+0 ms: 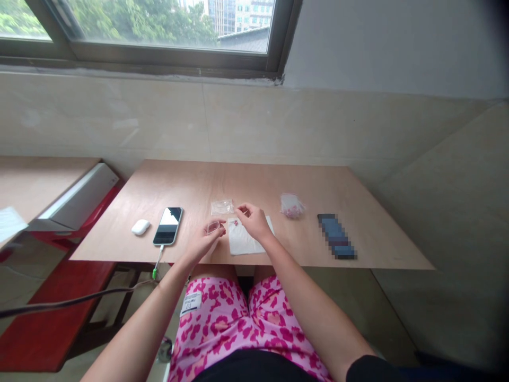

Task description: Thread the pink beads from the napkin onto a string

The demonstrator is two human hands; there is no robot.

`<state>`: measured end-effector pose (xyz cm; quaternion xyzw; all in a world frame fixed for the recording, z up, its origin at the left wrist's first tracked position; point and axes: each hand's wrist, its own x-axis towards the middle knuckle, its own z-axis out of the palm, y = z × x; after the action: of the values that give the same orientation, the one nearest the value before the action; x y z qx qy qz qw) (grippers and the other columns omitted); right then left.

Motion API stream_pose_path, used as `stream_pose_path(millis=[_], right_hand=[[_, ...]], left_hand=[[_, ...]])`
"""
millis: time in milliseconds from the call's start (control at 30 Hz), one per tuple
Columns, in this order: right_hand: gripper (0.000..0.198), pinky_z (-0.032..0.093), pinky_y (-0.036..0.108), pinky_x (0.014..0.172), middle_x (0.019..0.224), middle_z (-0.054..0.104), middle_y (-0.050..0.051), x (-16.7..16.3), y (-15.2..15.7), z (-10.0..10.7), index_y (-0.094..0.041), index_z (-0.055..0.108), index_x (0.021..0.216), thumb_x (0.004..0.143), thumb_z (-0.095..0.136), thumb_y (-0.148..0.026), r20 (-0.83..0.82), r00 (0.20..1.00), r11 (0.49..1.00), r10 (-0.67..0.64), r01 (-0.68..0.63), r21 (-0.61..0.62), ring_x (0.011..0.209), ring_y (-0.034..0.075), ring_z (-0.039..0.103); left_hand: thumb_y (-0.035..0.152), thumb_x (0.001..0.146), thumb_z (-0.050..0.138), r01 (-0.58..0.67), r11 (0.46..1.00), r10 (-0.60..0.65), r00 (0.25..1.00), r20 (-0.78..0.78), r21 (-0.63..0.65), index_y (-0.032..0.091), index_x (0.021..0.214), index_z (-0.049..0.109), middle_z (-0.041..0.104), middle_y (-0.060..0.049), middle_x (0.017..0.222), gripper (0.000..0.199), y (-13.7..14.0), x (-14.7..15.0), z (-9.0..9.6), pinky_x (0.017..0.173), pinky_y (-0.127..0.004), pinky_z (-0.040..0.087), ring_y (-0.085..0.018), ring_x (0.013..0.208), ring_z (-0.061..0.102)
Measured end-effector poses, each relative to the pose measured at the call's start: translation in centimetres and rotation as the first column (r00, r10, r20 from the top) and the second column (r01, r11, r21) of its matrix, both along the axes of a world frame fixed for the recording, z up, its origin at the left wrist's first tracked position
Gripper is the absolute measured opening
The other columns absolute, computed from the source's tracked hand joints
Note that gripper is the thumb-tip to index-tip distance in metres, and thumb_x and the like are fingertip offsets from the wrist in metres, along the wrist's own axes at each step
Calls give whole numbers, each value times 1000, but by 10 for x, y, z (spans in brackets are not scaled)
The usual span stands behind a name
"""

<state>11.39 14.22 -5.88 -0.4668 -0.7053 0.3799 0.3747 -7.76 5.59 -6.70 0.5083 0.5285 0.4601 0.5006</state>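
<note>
Two bare hands over the desk [318,185], head view. Left hand [210,236] has its fingers curled on a thin clear loop [208,228]; right hand [253,221] has fingertips drawn together, can't tell if gripping anything. Small pink pieces [236,223] lie on the white tissue [243,245], just beside the right hand. Progress: probably partway; loop in hand, pieces on tissue not used, contents left in the bag with pink bits [292,206]. Shorts label [191,303] has print, too small to read; no brands legible.

Small white case [140,227] beside cabled phone [168,226]
</note>
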Motion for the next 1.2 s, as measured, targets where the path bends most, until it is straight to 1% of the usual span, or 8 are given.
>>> stream_pose_path(millis=[100,233,333,433,600,800,1000,1200], right_hand=[[20,48,24,64,85,73,2,-9,-16,31,-19,71,100,98,58,-35,-99,990,994,97,-92,55,68,14,65],[10,48,25,71,87,75,2,-14,-32,52,-21,75,93,92,65,-24,105,962,955,252,-265,131,74,15,65],[12,48,26,72,86,76,1,-5,-32,49,-21,76,93,91,64,-21,115,975,971,188,-202,124,75,15,66],[15,47,25,69,86,76,1,14,-29,46,-20,77,94,94,62,-24,62,986,986,157,-160,47,73,15,66],[18,47,25,67,91,76,3,46,-46,47,-20,78,104,92,68,-29,49,959,959,278,-275,-73,71,14,63],[15,48,25,66,88,72,3,71,-78,36,-20,75,94,94,68,-33,-23,934,926,356,-356,-128,74,15,62],[18,50,25,66,93,70,4,82,-82,34,-21,76,96,97,65,-35,-16,922,919,387,-387,-76,76,15,64],[14,51,26,67,90,67,4,84,-78,31,-21,74,92,97,62,-28,68,925,924,374,-378,61,73,15,62]], left_hand=[[45,94,68,44,995,-37,996,-80,84,21,121,70,73,-10,113,36,-1,4,1,99,-44,52,-27,108,68],[45,97,66,105,984,-93,992,-86,146,22,132,67,72,-12,127,42,-3,9,8,109,-49,48,-32,124,64],[46,96,68,124,983,-115,990,-77,133,23,128,71,74,-12,126,40,-5,11,14,109,-49,50,-32,122,67],[46,96,68,166,981,-159,985,-71,96,23,122,75,76,-11,121,36,-6,12,17,108,-48,51,-32,119,69],[48,97,65,281,959,-281,960,-11,43,26,128,74,75,-9,129,39,-15,20,21,110,-48,50,-33,127,65],[48,97,64,488,873,-486,872,-57,19,22,104,80,80,-8,97,31,-29,36,38,88,-41,58,-31,102,73],[45,97,65,451,893,-447,888,-107,10,23,109,80,80,-9,101,29,-30,42,42,88,-42,58,-30,100,73],[43,97,67,391,919,-360,886,-291,54,26,107,79,79,-7,105,23,-28,44,42,86,-38,55,-26,97,71]])
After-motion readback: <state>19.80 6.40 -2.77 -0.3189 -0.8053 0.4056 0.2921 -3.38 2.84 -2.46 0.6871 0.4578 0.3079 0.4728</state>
